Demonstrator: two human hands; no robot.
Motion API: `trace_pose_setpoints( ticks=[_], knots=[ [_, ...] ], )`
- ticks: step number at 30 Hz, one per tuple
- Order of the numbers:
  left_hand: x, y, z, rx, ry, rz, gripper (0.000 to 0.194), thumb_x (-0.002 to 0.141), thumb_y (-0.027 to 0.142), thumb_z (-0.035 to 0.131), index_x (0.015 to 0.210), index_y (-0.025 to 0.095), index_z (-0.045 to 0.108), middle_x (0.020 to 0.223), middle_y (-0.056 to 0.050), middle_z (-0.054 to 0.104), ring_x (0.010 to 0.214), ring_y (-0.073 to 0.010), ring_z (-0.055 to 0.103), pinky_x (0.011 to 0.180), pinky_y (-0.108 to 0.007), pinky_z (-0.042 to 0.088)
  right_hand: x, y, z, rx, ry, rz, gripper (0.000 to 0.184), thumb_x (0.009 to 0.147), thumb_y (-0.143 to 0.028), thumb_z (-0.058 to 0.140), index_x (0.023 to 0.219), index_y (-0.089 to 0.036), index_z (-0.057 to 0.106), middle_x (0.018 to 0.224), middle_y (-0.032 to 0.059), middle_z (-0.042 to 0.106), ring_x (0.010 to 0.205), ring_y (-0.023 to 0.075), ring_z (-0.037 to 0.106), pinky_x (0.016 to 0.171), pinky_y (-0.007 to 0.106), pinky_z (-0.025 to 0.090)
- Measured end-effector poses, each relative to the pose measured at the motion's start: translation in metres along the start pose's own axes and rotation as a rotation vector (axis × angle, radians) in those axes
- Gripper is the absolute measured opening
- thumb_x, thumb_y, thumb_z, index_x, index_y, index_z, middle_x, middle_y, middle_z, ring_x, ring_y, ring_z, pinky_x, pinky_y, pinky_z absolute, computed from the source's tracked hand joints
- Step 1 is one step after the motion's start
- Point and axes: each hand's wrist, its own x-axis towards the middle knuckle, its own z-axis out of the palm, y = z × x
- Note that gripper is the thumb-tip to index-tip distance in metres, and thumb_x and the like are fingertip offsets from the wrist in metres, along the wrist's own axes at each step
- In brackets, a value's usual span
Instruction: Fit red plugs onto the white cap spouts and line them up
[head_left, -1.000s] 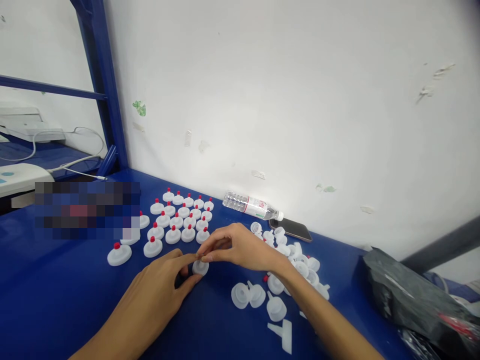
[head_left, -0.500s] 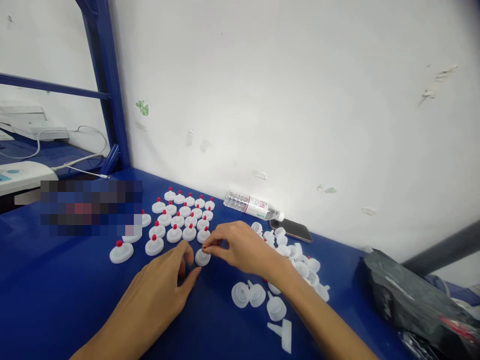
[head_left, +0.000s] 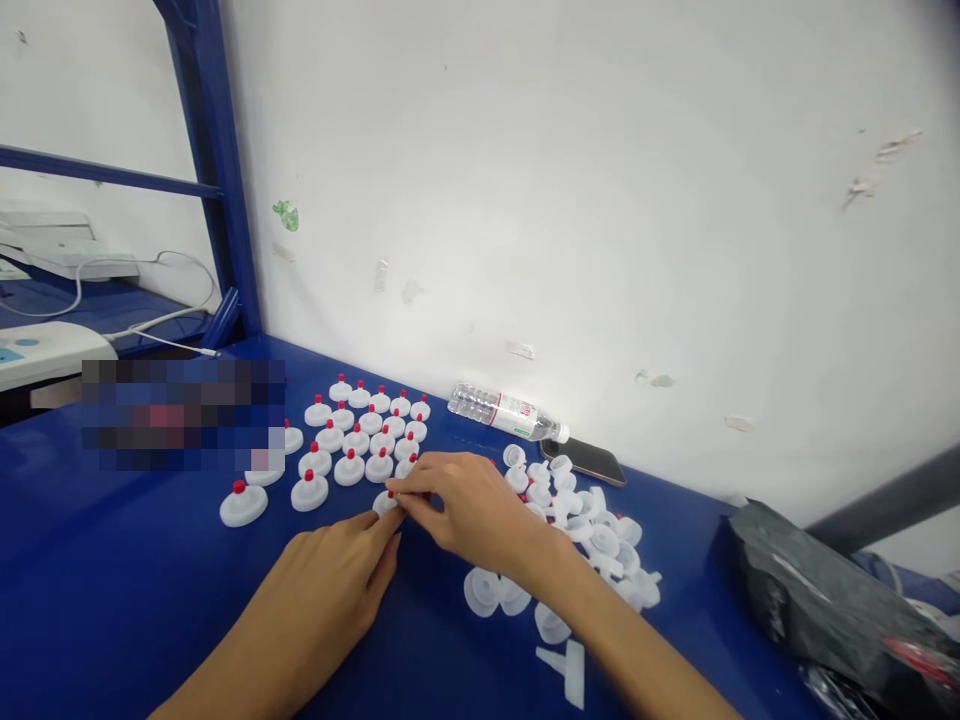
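At the near end of the rows, a white nozzle lid point(head_left: 382, 503) stands upright with a red tip showing on top. My right hand point(head_left: 469, 505) pinches at that red tip with thumb and forefinger. My left hand point(head_left: 330, 575) is closed around the lid's near side and hides much of it; the exact finger contact is partly covered. Beyond both hands, several white lids with red tips point(head_left: 350, 467) stand in rows. A loose heap of white lids point(head_left: 604, 540) lies to the right, partly behind my right forearm.
A clear plastic bottle point(head_left: 510, 412) and a dark phone point(head_left: 589, 460) lie by the wall. On the right is a grey plastic bag point(head_left: 810, 580). A blue metal post point(head_left: 217, 170) rises at the back left of the blue table point(head_left: 97, 590).
The lid and my right hand have shifted slightly left. My left fingers have closed in on the lid from the near side, and a red tip now shows at my right fingertips.
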Motion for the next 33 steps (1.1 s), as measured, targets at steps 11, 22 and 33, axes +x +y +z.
trace_pose_setpoints(
  ticks=[11,22,33],
  knots=[
    [-0.001,-0.004,-0.005,0.041,0.041,-0.173,0.051,0.104,0.030,0.023,0.146,0.025,0.051,0.125,-0.007,0.074,0.110,-0.0341,0.072,0.085,-0.049,0.052,-0.004,0.003,-0.020,0.118,-0.008,0.067,0.066,0.087,-0.003,0.045,0.148,-0.028,0.052,0.117,0.0028,0.070,0.099,0.0176,0.065,0.085,0.030,0.048],
    [0.000,-0.003,-0.015,0.004,0.094,-0.341,0.051,0.102,0.033,0.023,0.139,0.020,0.056,0.126,-0.012,0.072,0.110,-0.0355,0.070,0.084,-0.047,0.051,-0.020,0.057,-0.062,-0.396,0.046,0.618,0.024,0.096,-0.026,0.057,0.112,-0.021,0.074,0.104,0.0104,0.077,0.095,0.0286,0.070,0.074,0.036,0.047],
    [-0.001,-0.004,-0.015,-0.040,0.116,-0.329,0.051,0.100,0.037,0.023,0.138,0.030,0.056,0.126,-0.005,0.074,0.112,-0.0328,0.070,0.081,-0.043,0.048,-0.020,0.079,-0.045,-0.370,0.016,0.736,0.012,0.089,-0.023,0.068,0.083,-0.020,0.077,0.082,0.0107,0.075,0.086,0.0283,0.070,0.071,0.036,0.047]
  ],
)
